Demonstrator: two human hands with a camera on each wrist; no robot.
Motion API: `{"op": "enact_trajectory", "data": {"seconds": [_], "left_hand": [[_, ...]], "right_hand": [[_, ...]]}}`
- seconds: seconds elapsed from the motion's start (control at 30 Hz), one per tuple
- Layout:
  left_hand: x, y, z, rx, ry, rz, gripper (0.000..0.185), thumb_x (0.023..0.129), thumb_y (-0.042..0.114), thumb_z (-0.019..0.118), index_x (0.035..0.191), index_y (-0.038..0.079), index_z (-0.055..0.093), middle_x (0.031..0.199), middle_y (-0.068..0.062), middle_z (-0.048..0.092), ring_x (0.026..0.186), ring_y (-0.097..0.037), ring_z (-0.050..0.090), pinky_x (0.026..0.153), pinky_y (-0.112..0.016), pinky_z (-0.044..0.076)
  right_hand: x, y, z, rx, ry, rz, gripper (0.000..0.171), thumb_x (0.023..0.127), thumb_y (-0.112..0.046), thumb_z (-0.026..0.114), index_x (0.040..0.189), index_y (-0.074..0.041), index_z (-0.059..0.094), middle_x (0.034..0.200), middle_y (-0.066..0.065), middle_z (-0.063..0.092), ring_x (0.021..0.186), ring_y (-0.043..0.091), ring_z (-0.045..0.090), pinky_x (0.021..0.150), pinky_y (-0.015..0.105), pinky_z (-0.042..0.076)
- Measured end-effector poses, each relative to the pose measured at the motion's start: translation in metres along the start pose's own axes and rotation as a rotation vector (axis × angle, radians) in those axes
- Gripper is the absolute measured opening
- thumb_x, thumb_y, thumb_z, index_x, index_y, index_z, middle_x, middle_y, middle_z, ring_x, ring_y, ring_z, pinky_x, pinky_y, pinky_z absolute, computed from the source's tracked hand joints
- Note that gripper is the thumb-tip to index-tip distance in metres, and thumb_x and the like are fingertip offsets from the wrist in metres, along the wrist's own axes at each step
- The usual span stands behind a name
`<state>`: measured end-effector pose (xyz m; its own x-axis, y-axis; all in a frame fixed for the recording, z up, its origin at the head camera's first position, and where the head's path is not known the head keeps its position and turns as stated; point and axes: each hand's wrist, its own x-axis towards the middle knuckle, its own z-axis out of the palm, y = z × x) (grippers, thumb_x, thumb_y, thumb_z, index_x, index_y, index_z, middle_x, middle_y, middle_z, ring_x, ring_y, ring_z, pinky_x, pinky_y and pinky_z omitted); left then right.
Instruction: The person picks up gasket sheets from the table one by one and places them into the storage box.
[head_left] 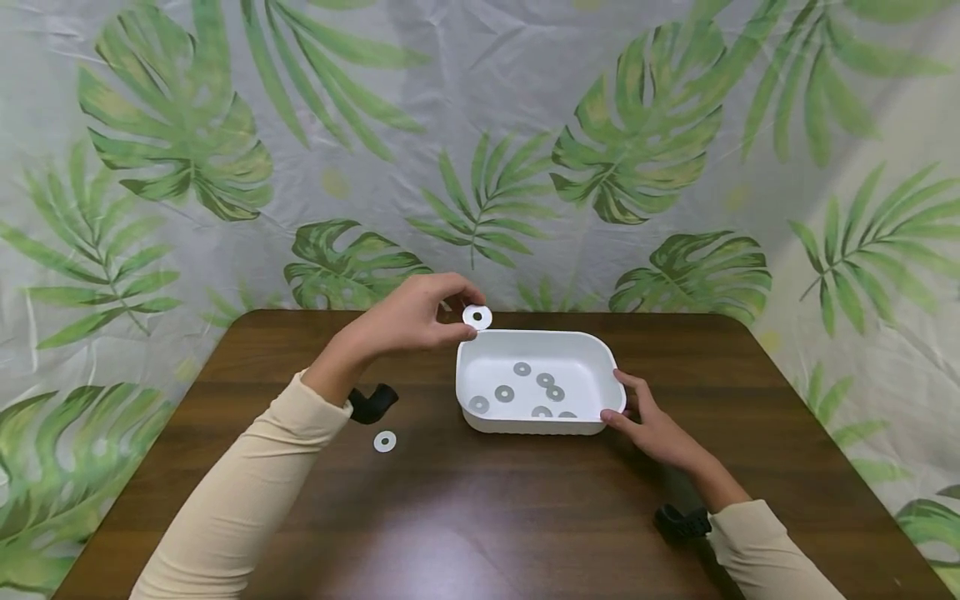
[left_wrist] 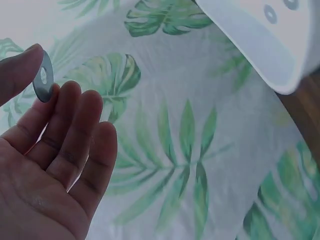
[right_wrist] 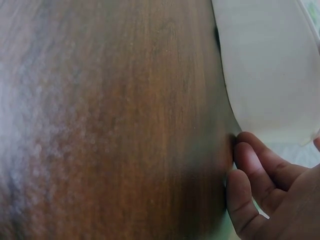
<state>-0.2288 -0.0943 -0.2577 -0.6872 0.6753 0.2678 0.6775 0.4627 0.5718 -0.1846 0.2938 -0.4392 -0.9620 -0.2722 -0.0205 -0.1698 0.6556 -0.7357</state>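
Note:
In the head view my left hand [head_left: 412,315] pinches a flat metal washer [head_left: 477,317] between thumb and fingers, just above the back left corner of a white plastic bin [head_left: 536,426]. The left wrist view shows this washer [left_wrist: 43,76] nearly edge-on, its centre hole visible, the other fingers loosely bent. My right hand [head_left: 651,427] holds the bin's right end, thumb at the front corner and fingers along the side. Several washers [head_left: 505,393] lie scattered on the bin's floor, two of them overlapping. Another washer [head_left: 385,441] lies on the table, left of the bin.
The dark wooden table [head_left: 450,508] carries the bin near its back edge. Behind it hangs a pale cloth [head_left: 517,83] printed with green leaves. Black straps [head_left: 678,523] sit at both wrists, over cream sleeves.

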Motion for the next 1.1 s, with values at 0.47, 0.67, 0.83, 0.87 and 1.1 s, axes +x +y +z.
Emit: {"op": "enact_trajectory", "data": {"seconds": [0.47,0.67,0.83,0.87,1.1], "left_hand": [[0.051,-0.013,0.036,-0.137,0.02,-0.125,0.036,0.091,0.015,0.07,0.124,0.004,0.063,0.118,-0.012,0.067,0.111,-0.026,0.064,0.092,-0.032,0.056],[0.051,-0.026,0.059,-0.051,-0.038,-0.158,0.036,0.09,0.016,0.072,0.123,0.006,0.065,0.123,-0.011,0.068,0.115,-0.027,0.065,0.098,-0.034,0.052],[0.046,-0.039,0.073,-0.04,-0.057,-0.171,0.036,0.089,0.017,0.072,0.123,0.007,0.066,0.126,-0.01,0.067,0.118,-0.029,0.062,0.103,-0.038,0.049],[0.045,-0.04,0.075,-0.043,-0.054,-0.17,0.036,0.089,0.017,0.072,0.123,0.007,0.066,0.125,-0.009,0.067,0.117,-0.028,0.062,0.102,-0.038,0.049],[0.049,-0.034,0.081,-0.037,-0.056,-0.158,0.035,0.089,0.018,0.073,0.123,0.009,0.067,0.125,-0.007,0.068,0.115,-0.024,0.061,0.103,-0.039,0.049]], "right_hand": [[0.0,0.005,0.002,0.004,0.001,0.002,0.077,0.099,-0.027,0.061,0.154,-0.007,0.01,0.121,0.028,0.056,0.106,0.03,0.058,0.078,0.024,0.047],[0.0,0.004,0.002,0.01,-0.004,-0.005,0.078,0.099,-0.027,0.061,0.155,-0.008,0.009,0.124,0.028,0.056,0.108,0.031,0.059,0.079,0.024,0.048],[0.0,0.001,0.0,0.007,-0.001,-0.014,0.077,0.099,-0.027,0.061,0.154,-0.007,0.01,0.124,0.029,0.055,0.109,0.032,0.059,0.079,0.024,0.048],[0.0,0.001,0.0,0.007,0.001,-0.016,0.077,0.099,-0.026,0.061,0.154,-0.007,0.01,0.124,0.029,0.056,0.108,0.032,0.059,0.079,0.024,0.048],[0.001,0.0,-0.001,0.01,-0.01,-0.016,0.077,0.1,-0.027,0.06,0.154,-0.007,0.009,0.129,0.031,0.052,0.113,0.035,0.059,0.081,0.023,0.049]]}}
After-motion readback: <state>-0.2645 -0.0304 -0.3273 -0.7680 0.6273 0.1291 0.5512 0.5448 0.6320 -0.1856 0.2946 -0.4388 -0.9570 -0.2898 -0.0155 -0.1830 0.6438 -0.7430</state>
